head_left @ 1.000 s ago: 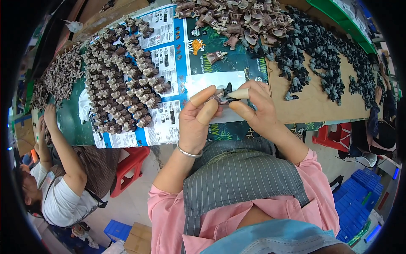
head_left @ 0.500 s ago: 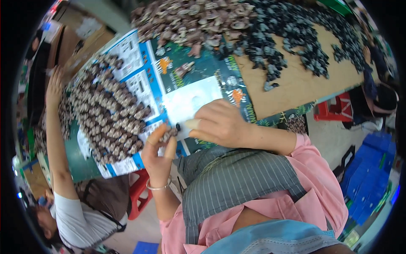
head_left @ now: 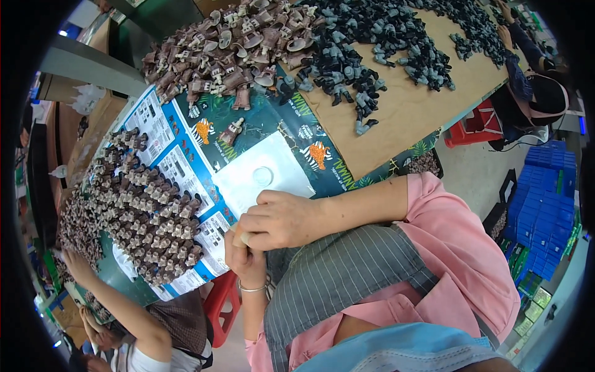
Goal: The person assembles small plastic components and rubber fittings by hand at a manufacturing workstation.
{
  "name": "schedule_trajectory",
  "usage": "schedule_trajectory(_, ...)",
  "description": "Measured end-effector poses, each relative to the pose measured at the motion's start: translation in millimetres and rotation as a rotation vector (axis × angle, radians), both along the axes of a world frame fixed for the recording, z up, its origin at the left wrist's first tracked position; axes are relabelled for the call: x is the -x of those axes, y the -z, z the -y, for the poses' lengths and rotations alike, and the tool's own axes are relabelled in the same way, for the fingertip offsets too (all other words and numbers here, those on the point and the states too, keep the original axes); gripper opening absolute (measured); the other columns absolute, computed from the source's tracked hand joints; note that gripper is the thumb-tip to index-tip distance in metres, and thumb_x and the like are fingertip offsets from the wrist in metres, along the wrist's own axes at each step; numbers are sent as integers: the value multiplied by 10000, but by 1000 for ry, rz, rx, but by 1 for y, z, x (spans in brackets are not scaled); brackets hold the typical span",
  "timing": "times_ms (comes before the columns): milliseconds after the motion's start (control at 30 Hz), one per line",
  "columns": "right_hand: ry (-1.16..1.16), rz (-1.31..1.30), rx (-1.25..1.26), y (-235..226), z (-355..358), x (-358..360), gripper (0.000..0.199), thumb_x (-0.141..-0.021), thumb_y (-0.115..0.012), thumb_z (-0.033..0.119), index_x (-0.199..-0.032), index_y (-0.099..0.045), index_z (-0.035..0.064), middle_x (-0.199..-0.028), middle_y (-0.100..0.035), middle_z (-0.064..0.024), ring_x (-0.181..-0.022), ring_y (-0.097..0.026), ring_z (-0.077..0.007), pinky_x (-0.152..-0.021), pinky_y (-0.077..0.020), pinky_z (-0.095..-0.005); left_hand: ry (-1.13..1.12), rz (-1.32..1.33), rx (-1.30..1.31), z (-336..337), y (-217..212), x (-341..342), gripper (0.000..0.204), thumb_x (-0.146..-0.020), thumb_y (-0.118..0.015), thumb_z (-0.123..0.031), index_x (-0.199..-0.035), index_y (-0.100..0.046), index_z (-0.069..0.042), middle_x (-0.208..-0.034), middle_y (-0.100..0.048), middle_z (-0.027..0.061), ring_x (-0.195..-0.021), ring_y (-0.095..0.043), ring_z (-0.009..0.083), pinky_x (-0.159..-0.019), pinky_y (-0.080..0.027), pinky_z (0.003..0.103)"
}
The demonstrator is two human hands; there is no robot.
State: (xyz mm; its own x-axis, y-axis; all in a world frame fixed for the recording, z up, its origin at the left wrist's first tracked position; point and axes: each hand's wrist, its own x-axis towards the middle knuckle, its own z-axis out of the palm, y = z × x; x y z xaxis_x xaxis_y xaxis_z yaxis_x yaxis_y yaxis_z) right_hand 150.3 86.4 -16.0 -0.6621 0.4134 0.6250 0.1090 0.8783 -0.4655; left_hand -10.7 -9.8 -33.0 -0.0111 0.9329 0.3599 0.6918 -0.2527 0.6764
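Note:
My right hand [head_left: 279, 222] is closed, its fingertips pressed against those of my left hand [head_left: 246, 257], just past the table's near edge. My left hand, with yellowish finger covers and a bracelet at the wrist, is closed too. Whatever lies between the fingers is hidden. Beyond them is a white sheet [head_left: 282, 158] bearing a clear round dish [head_left: 262, 176]. Rows of assembled brown-and-cream toy figures [head_left: 152, 211] stand to the left. One loose brown piece [head_left: 230, 131] lies behind the sheet.
Heaps of brown figure parts [head_left: 248, 49] and black-grey parts [head_left: 347, 71] cover the far side, the latter on brown cardboard [head_left: 353, 142]. A co-worker's arm [head_left: 124, 297] reaches in at left. Blue crates [head_left: 539, 211] and a red stool [head_left: 474, 127] stand right.
My hands have come together and the right one now covers the left fingertips. The small brown figure in my left fingers and the dark piece by my right are hidden. The view has shifted.

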Motion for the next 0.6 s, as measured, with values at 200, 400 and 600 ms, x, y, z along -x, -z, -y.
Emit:
schedule_trajectory(200,-9,3,4,-1,0,-2,198,-798,-595,190,-991,-594,147,-972,-583,8,-818,-601,-148,-680,-392,-316,-21,44,12,-1,1,-1,283,-831,-735,-64,-1091,-649,7,-939,-650,168,-788,-632,298,-683,-512,345)
schedule_trajectory(400,176,-6,-36,-19,-11,-54,246,-803,-699,187,-1043,-667,145,-965,-659,1,-843,-622,-158,-750,-405,-340,-90,137,103,-16,-27,-4,407,-756,-797,-35,-1146,-682,-49,-939,-698,98,-757,-645,157,-633,-510,268)
schedule_trajectory(600,629,59,-105,-4,-44,-160,219,-831,-723,167,-1038,-689,104,-964,-664,-30,-880,-624,-203,-815,-403,-349,-151,-1,51,-117,-80,54,337,-831,-743,-92,-1158,-676,-46,-991,-710,90,-761,-646,117,-689,-533,257)
